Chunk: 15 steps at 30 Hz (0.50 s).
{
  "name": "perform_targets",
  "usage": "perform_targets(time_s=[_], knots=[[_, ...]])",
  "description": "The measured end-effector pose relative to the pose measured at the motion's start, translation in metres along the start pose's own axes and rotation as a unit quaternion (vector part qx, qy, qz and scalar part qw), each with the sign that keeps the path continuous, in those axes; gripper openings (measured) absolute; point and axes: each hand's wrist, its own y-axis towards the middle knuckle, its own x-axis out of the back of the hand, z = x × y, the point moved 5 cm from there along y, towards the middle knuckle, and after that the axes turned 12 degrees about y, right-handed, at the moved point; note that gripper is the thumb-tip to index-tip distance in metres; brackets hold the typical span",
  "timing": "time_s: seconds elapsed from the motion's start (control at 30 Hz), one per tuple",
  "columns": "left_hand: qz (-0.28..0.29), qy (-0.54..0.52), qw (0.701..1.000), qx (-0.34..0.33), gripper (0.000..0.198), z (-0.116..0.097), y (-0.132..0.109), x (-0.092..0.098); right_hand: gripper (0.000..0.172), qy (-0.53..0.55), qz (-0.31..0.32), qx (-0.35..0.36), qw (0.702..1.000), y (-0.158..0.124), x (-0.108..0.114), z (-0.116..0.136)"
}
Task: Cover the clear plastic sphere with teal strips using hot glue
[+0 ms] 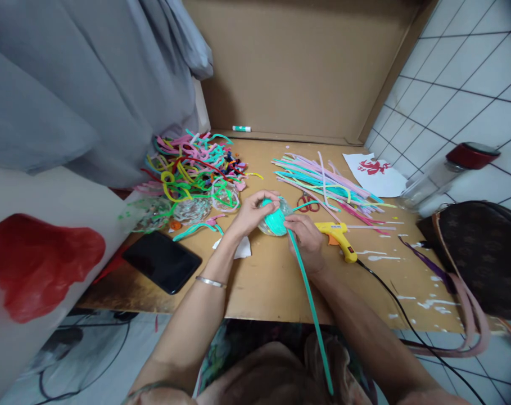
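My left hand (255,212) is closed on a teal wound piece (274,223) that looks coiled from fuzzy pipe cleaner. Behind and under that piece shows a pale, see-through round thing whose kind I cannot make out. My right hand (306,241) pinches a long teal pipe cleaner (308,292) right beside the coil. One length of it hangs down toward my lap. Another teal pipe cleaner (318,206) sticks out to the right above my right hand. Red-handled scissors (308,202) lie just behind that hand, and a yellow glue gun (339,239) rests to its right.
A tangled heap of coloured pipe cleaners (196,169) lies at the back left, a straight bundle (326,183) at the back right. Around them are a black phone (162,261), a paper with a red drawing (374,173), a bottle (444,169), a brown bag (478,253) and a cord (390,289).
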Motion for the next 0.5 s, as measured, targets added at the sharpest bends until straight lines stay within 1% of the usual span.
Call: perform_targets(time_s=[0.2,0.5], knots=[[-0.005,0.005,1.0,-0.001,0.02,-0.0029,-0.0005,0.0007,0.024,0.008,-0.008,0.036,0.999,0.0008,0.0005,0.0012],[-0.003,0.008,1.0,-0.003,0.023,-0.0022,-0.001,0.0006,0.022,0.007,0.005,0.013,1.0,0.0004,0.0001,-0.0015]])
